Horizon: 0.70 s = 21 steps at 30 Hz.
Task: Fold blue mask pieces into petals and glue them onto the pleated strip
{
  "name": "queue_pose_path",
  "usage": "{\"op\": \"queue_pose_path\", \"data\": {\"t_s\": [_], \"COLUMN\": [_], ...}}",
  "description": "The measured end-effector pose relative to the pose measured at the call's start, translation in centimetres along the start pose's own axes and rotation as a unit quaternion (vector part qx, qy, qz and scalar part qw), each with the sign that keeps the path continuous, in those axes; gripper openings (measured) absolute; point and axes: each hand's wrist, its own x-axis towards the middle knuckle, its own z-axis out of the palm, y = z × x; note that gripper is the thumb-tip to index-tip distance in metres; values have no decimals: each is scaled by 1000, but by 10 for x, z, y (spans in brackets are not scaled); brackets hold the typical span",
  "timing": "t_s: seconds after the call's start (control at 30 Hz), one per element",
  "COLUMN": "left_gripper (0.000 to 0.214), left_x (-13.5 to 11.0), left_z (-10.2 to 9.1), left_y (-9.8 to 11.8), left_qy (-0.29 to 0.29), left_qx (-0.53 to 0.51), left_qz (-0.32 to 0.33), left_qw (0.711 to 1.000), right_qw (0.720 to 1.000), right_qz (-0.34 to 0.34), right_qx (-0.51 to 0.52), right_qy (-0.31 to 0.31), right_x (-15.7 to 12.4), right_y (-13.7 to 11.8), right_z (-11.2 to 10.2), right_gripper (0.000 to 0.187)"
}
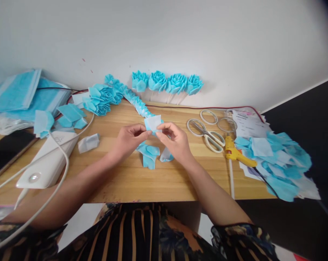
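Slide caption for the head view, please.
Left hand and right hand hold a blue-and-white piece over the wooden table, four blue flowers behind, yellow glue gun at right.

Blue cloth scraps [149, 156] are scattered at the middle of a pale wooden table [120, 186]. At 9 o'clock a white power bank [44, 170] is set, with a dark phone [9, 148] farther out. Blue masks [14, 94] are piled at 10 o'clock, and blue cloth flowers [100, 99] are laid toward 11. At 3 o'clock scissors [207, 135] are laid across a tape roll [188, 128], and a yellow glue gun [237, 154] is placed beyond.
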Motion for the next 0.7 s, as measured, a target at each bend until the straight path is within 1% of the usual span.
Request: {"op": "queue_pose_path", "data": {"t_s": [0.07,0.2,0.5,0.6,0.7], "left_gripper": [29,33,35,35,35], "left_x": [-1,-1,0,0,0], "left_z": [0,-1,-3,-2,-1], "left_y": [1,1,-2,-2,0], "left_qy": [0,13,19,19,16], "left_qx": [8,34,58,59,57], "left_qz": [7,1,15,16,14], "left_qw": [1000,999,998,998,998], "right_qw": [1000,1000,1000,999,998], "right_qz": [-5,-2,8,22,35], "right_qx": [4,14,17,19,43], "right_qy": [-1,9,21,31,39], "right_x": [0,0,-1,-2,-1], "right_y": [1,1,3,5,7], "right_z": [1,1,2,4,6], "right_gripper": [6,5,6,9,11]}}
